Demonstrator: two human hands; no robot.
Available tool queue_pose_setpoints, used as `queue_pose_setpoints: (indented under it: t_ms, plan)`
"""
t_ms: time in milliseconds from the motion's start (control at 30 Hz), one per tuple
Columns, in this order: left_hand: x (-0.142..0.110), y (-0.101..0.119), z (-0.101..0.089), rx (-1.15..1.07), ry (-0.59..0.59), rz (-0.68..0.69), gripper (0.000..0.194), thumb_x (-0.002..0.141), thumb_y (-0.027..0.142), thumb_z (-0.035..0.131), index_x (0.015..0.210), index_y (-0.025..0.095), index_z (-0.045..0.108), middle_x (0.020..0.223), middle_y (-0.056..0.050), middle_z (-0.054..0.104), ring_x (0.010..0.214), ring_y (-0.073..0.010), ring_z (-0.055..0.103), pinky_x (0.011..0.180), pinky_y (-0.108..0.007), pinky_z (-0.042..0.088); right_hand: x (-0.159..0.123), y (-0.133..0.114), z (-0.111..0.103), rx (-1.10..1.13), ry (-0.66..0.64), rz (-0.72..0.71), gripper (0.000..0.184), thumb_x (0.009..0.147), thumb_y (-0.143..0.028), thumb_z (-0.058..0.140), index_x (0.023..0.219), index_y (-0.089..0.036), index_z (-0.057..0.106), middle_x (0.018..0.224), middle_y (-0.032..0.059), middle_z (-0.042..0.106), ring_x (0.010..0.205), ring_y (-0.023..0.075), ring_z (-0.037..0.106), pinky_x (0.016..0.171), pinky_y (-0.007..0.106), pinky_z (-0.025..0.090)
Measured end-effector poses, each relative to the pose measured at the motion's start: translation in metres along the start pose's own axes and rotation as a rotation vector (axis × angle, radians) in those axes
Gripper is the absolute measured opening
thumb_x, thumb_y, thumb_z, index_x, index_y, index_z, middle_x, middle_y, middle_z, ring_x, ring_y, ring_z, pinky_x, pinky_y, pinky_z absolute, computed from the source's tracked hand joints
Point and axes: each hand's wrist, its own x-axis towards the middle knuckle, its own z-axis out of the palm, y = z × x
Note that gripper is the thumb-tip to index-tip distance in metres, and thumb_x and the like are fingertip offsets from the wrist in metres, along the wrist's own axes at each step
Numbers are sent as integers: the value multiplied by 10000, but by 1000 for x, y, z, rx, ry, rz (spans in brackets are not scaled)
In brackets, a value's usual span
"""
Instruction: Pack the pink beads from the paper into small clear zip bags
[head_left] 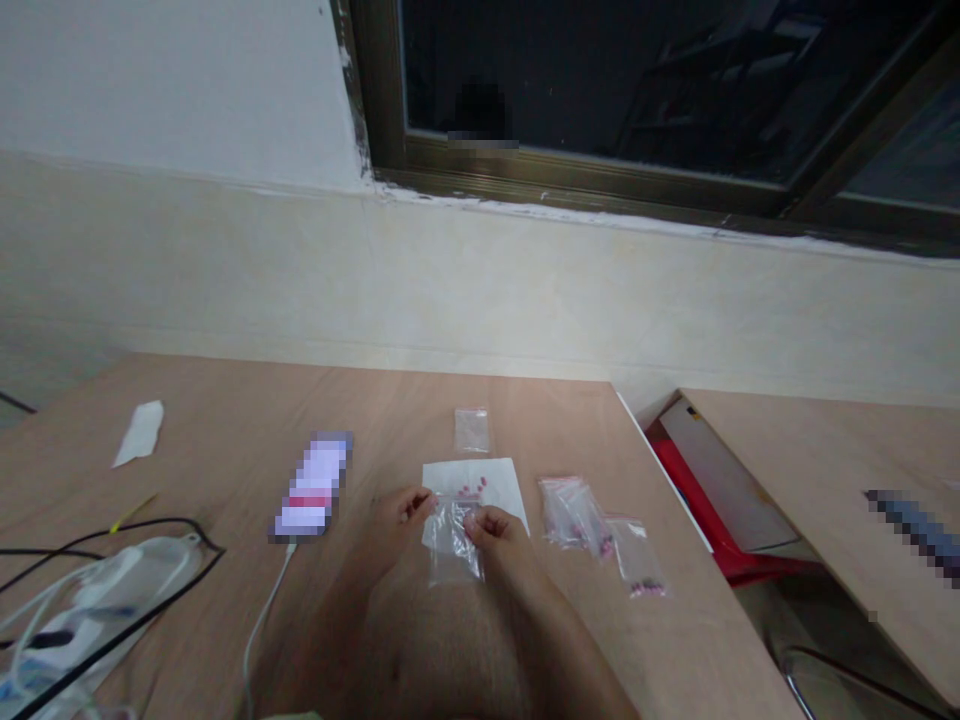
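Note:
Between my two hands is a small clear zip bag (455,550), held over the front part of a white sheet of paper (504,482). Fingers of my left hand (401,510) are pinched at the bag's upper left edge. My right hand (499,530) grips its upper right side between thumb and fingers. Several small red pieces (472,487) lie on the paper just beyond the bag. Whether anything is inside the held bag I cannot tell. Another flat clear zip bag (472,430) rests behind the paper.
Right of the paper lie overlapping clear bags (570,512) and a separate bag (636,555) with small dark pinkish pieces. A phone (313,485) with a white cable is at left, near a power strip (150,575) with black cords. A white scrap (140,433) sits far left.

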Motion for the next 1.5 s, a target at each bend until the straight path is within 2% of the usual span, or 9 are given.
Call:
queue_pose_setpoints:
  t_ms: [100, 267, 500, 633, 767, 900, 1000, 1100, 1500]
  plan:
    - [0, -15, 1, 43, 55, -13, 302, 760, 390, 411, 854, 162, 587, 697, -8, 593, 610, -137, 526, 546, -230, 401, 17, 6, -6, -109, 92, -1, 283, 638, -420, 563, 531, -158, 542, 474, -21, 502, 469, 102, 438, 458, 208, 303]
    - [-6, -42, -1, 238, 19, 79, 235, 772, 308, 390, 743, 158, 569, 711, -13, 573, 696, -152, 511, 635, -262, 404, 83, -13, -18, -359, 309, -39, 173, 661, -319, 526, 576, -173, 559, 527, -11, 561, 519, 125, 505, 482, 208, 340]
    - [-10, -48, 1, 382, 26, 193, 184, 776, 272, 385, 756, 177, 541, 748, -27, 563, 740, -166, 499, 686, -293, 396, 153, -24, -4, -458, 472, -3, 42, 634, -191, 532, 616, -153, 525, 638, 72, 593, 624, 183, 540, 572, 263, 374]
    - [-9, -47, 1, 402, 5, 179, 168, 784, 269, 383, 766, 184, 527, 765, -35, 561, 763, -177, 499, 704, -309, 398, 125, -30, -14, -505, 553, -76, 184, 670, -267, 518, 785, -125, 535, 832, 131, 578, 792, 216, 512, 706, 310, 361]
    - [-9, -48, 0, 419, 5, 168, 170, 790, 276, 379, 769, 184, 520, 765, -40, 559, 772, -185, 500, 712, -318, 401, 56, -33, -63, -687, 761, -312, 278, 697, -286, 459, 896, -103, 526, 858, 124, 554, 810, 227, 479, 766, 365, 329]
    - [-10, -49, 1, 416, 2, 179, 179, 794, 286, 371, 787, 183, 518, 784, -40, 556, 783, -184, 498, 722, -315, 395, -16, -14, -124, -1003, 933, -127, 381, 674, -302, 461, 964, -67, 538, 911, 191, 545, 891, 307, 460, 758, 415, 315]
    - [-11, -51, 2, 396, 21, 181, 178, 792, 287, 375, 776, 179, 516, 753, -30, 549, 731, -168, 493, 676, -292, 394, -52, 10, -151, -1144, 866, 129, 445, 652, -408, 493, 933, -74, 579, 881, 216, 561, 800, 320, 499, 668, 401, 347]
    - [-11, -53, 3, 396, 45, 193, 169, 787, 282, 387, 767, 172, 513, 736, -24, 540, 712, -159, 486, 662, -277, 389, -69, 29, -157, -1141, 764, 127, 349, 682, -389, 448, 825, -122, 620, 857, 173, 595, 753, 284, 525, 634, 359, 366]
    - [-14, -53, 2, 427, 39, 217, 162, 791, 269, 384, 786, 172, 514, 756, -23, 544, 743, -162, 475, 691, -287, 382, -70, 39, -154, -1215, 869, -28, 317, 688, -249, 364, 733, -99, 639, 745, 158, 614, 675, 266, 509, 614, 352, 362]
